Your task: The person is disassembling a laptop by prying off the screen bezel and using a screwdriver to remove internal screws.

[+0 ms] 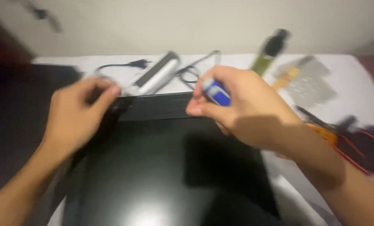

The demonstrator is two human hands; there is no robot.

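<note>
A black flat laptop-like slab (162,167) lies on the white table in front of me. My right hand (241,109) is closed around a blue-and-white handle of a small tool (216,93), held over the slab's far edge. My left hand (80,115) rests at the slab's far left corner, fingers curled and touching that dark corner (120,102); whether it grips anything is blurred. The whole picture is motion-blurred.
Behind the slab lie a silver-grey oblong device (157,73) with a black cable and plug (132,64), a green-handled tool (270,52), a grey perforated plate (310,81), and red and orange wires with dark parts (354,142) at the right. A dark surface (15,117) borders the left.
</note>
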